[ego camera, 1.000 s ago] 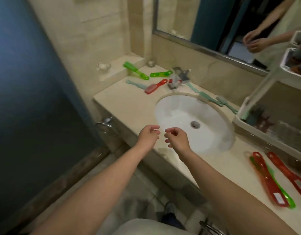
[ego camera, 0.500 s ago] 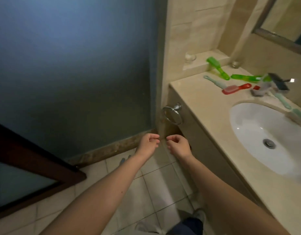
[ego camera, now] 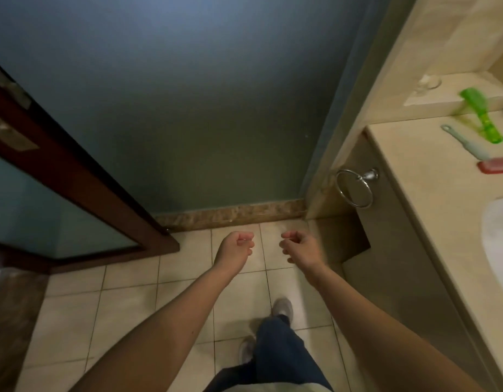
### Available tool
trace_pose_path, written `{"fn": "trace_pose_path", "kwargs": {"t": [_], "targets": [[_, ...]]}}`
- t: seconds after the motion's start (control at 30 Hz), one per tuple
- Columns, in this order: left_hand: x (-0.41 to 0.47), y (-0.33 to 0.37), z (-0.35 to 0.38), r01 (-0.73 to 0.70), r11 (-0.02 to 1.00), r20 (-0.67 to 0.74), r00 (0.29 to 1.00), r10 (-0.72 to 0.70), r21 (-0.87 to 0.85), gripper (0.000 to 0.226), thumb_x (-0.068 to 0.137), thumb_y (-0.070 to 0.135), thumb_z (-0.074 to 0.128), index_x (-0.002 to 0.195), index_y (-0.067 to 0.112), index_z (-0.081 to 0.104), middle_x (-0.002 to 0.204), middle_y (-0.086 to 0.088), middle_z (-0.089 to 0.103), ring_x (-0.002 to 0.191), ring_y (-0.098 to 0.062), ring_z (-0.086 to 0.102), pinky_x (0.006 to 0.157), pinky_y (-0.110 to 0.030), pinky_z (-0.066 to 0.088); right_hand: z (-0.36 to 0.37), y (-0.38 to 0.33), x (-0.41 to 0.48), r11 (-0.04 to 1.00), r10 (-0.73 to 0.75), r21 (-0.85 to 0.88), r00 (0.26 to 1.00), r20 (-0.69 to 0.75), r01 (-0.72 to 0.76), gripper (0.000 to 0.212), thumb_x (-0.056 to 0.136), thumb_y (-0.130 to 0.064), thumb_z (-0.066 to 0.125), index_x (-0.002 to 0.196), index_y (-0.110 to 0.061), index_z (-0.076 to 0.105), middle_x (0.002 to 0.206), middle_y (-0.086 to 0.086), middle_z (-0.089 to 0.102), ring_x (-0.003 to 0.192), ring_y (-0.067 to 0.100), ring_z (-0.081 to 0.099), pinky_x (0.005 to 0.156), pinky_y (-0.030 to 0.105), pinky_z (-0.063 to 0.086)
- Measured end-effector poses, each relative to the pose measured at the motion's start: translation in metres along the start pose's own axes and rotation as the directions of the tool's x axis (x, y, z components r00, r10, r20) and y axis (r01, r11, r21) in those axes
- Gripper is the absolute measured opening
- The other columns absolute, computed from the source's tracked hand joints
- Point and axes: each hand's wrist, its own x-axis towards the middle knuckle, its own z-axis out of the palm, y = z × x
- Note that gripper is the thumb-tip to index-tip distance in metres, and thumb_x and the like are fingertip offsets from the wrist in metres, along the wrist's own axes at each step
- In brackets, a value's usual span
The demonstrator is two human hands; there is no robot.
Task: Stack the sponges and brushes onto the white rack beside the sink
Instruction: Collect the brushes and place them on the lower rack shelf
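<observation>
A green brush [ego camera: 482,114] leans from the corner ledge down onto the beige counter [ego camera: 431,199] at the far right. Beside it lie a pale teal brush [ego camera: 462,142] and the end of a red brush [ego camera: 496,166], cut off by the frame edge. My left hand [ego camera: 234,251] and my right hand [ego camera: 300,250] hang side by side over the tiled floor. Both are well left of the counter, with fingers loosely curled and nothing in them. The white rack and the sponges are out of view.
The white sink basin [ego camera: 499,236] shows at the right edge. A chrome towel ring [ego camera: 355,188] hangs on the cabinet side. A dark wooden door frame [ego camera: 80,182] stands at left, with a frosted glass wall ahead. A small glass [ego camera: 427,82] sits on the ledge.
My view has swung left, away from the sink and rack toward the floor and glass wall. Both hands keep the same loosely curled pose, now over the tiles instead of the basin.
</observation>
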Motion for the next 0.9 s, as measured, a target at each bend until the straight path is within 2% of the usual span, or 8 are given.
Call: {"fn": "trace_pose_path", "kwargs": {"t": [0.1,0.23,0.37,0.5,0.6,0.7,0.83,0.9], "targets": [[0.02,-0.008,-0.003,0.043,0.999,0.009,0.999,-0.042,-0.018,0.019,0.094,0.004,0.048,0.103,0.015,0.06,0.124,-0.008,0.059,0.091,-0.015,0.061,0.054,-0.009,0.04,0.013,0.002,0.025,0.999,0.019,-0.027,1.0,0.014,-0.018,0.016,0.089,-0.004,0.059,0.104,-0.008,0.061,0.09,0.007,0.06,0.075,0.014,0.055,0.066,0.025,0.047],[0.056,-0.013,-0.009,0.108,0.994,0.006,0.994,-0.108,0.004,0.023,0.095,0.004,0.045,0.111,0.009,0.06,0.111,-0.009,0.063,0.079,-0.011,0.058,0.061,-0.016,0.041,0.031,0.005,0.07,0.997,0.068,-0.026,0.998,0.019,-0.067,0.019,0.087,-0.005,0.06,0.105,-0.012,0.061,0.095,0.01,0.064,0.081,0.018,0.057,0.077,0.035,0.051],[0.112,-0.024,-0.011,0.157,0.988,-0.017,0.988,-0.157,0.012,0.025,0.094,0.0,0.042,0.105,0.013,0.059,0.105,-0.01,0.062,0.078,-0.01,0.057,0.058,-0.009,0.043,0.053,0.017,0.126,0.99,0.139,0.004,0.99,0.015,-0.139,0.026,0.086,-0.006,0.061,0.111,-0.013,0.058,0.097,0.012,0.064,0.087,0.024,0.061,0.084,0.042,0.052],[0.176,-0.053,-0.004,0.198,0.98,-0.015,0.98,-0.197,0.021,0.024,0.095,0.002,0.044,0.104,0.017,0.06,0.103,-0.008,0.063,0.079,-0.012,0.06,0.061,-0.011,0.043,0.078,0.048,0.187,0.982,0.188,0.021,0.982,-0.022,-0.187,0.026,0.085,-0.007,0.062,0.11,-0.015,0.057,0.091,0.008,0.06,0.078,0.02,0.058,0.076,0.037,0.05],[0.228,-0.094,0.007,0.24,0.97,-0.02,0.971,-0.24,0.026,0.023,0.096,0.004,0.044,0.101,0.021,0.06,0.102,-0.006,0.063,0.082,-0.015,0.062,0.071,-0.02,0.046,0.1,0.089,0.237,0.975,0.221,0.029,0.974,-0.05,-0.22,0.024,0.085,-0.008,0.063,0.107,-0.016,0.057,0.086,0.004,0.058,0.071,0.015,0.056,0.066,0.024,0.046],[0.283,-0.143,0.019,0.275,0.96,-0.01,0.961,-0.275,0.056,0.024,0.097,0.005,0.044,0.097,0.024,0.059,0.1,-0.005,0.063,0.086,-0.018,0.062,0.083,-0.029,0.05,0.126,0.137,0.286,0.968,0.252,0.005,0.966,-0.056,-0.252,0.023,0.085,-0.011,0.063,0.106,-0.018,0.057,0.084,-0.003,0.057,0.07,0.009,0.055,0.061,0.017,0.041],[0.358,-0.209,0.034,0.265,0.957,0.014,0.963,-0.268,0.122,0.028,0.096,0.001,0.043,0.091,0.024,0.059,0.102,-0.008,0.062,0.083,-0.016,0.058,0.064,-0.01,0.045,0.157,0.199,0.35,0.958,0.284,-0.017,0.956,-0.067,-0.286,0.023,0.085,-0.014,0.064,0.107,-0.019,0.057,0.082,-0.007,0.056,0.069,0.005,0.054,0.059,0.016,0.04],[0.393,-0.243,0.04,0.241,0.954,0.038,0.967,-0.251,0.177,0.026,0.095,-0.001,0.044,0.093,0.021,0.059,0.105,-0.012,0.062,0.087,-0.02,0.058,0.071,-0.014,0.048,0.172,0.228,0.379,0.955,0.291,-0.024,0.953,-0.086,-0.294,0.024,0.084,-0.014,0.066,0.107,-0.019,0.058,0.08,-0.008,0.055,0.067,0.006,0.054,0.059,0.019,0.041]]}}
